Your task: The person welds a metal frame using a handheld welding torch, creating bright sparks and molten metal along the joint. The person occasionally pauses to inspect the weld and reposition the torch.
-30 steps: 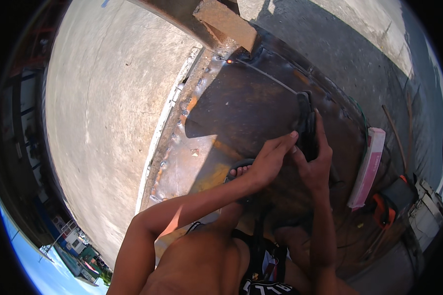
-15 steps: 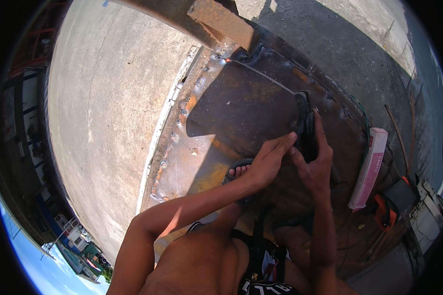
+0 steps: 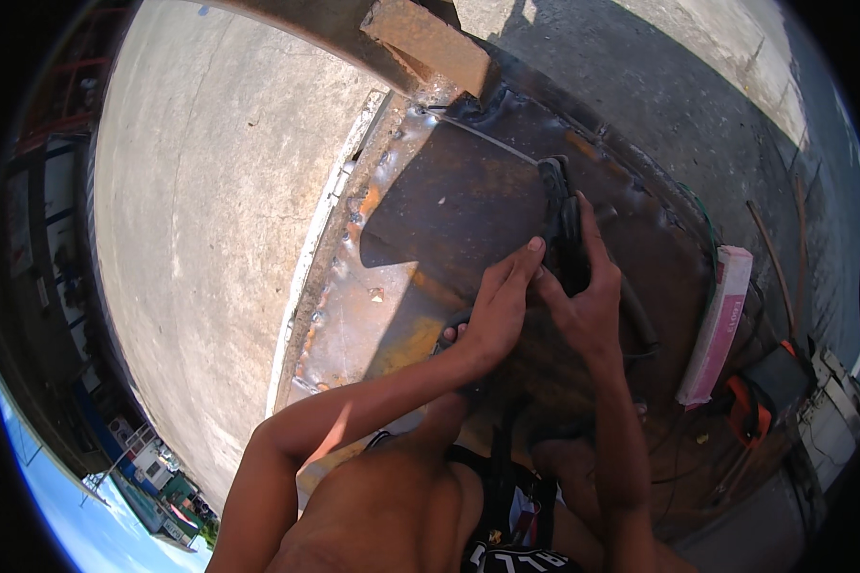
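Note:
A black welding electrode holder [image 3: 566, 234] is gripped in my right hand [image 3: 588, 301], whose fingers wrap its far side. From its head a thin welding rod [image 3: 492, 141] slants up and left, its tip at the weld joint below a rusty metal block [image 3: 435, 48]. My left hand [image 3: 502, 310] is closed beside the right one, fingers together against the holder's near side and touching the right thumb; part of its grip is hidden. Beneath both hands lies a dark, scorched steel plate [image 3: 468, 201], partly in shadow.
Weld spots and a pale strip [image 3: 313, 234] run along the plate's left edge, with concrete [image 3: 201, 210] beyond. To the right are a pink and white box [image 3: 717, 325], a black and orange object [image 3: 760, 401] and thin rods [image 3: 772, 253]. My foot [image 3: 454, 332] rests on the plate.
Both hands and the electrode holder have shifted left and slightly away from me. The rod's tip has moved a little left, and its red glow no longer shows.

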{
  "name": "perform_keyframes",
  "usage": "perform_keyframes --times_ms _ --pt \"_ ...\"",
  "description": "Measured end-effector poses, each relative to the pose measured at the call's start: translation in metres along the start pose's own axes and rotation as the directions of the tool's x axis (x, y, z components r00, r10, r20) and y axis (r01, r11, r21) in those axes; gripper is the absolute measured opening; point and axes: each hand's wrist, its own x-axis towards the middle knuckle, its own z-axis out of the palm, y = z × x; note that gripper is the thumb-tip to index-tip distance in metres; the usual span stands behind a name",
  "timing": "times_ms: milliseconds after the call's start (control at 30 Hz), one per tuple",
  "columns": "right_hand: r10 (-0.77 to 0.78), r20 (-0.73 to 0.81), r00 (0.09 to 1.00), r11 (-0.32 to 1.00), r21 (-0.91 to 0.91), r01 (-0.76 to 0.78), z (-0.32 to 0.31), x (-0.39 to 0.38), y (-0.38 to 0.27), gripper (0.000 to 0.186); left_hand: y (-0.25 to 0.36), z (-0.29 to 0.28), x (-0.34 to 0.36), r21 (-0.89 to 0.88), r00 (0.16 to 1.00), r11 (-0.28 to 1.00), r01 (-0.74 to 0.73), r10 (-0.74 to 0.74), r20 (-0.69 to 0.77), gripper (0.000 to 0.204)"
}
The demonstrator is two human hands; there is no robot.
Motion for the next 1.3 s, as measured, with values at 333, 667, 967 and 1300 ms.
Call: perform_keyframes --times_ms 333,667,967,1300 --pt "0.014 0.002 1.0 1.0 0.005 -0.014 0.005 0.004 0.002 0.093 -0.007 -0.007 0.008 0.017 1.0 1.0 -0.007 0.007 -0.008 0.049" --pt "0.019 0.003 1.0 1.0 0.024 -0.02 0.007 0.005 0.005 0.094 0.006 0.001 0.003 0.007 0.999 1.0 0.005 -0.004 -0.051 0.051" --pt "-0.027 -0.006 1.0 0.999 0.036 0.027 0.009 0.007 0.01 0.094 0.0 -0.008 0.006 0.046 1.0 0.999 0.018 -0.017 -0.015 0.052" --pt "0.014 -0.005 1.0 1.0 0.017 -0.014 0.008 0.006 0.009 0.095 0.001 -0.006 0.007 0.029 1.0 0.999 0.018 -0.018 0.002 0.053"
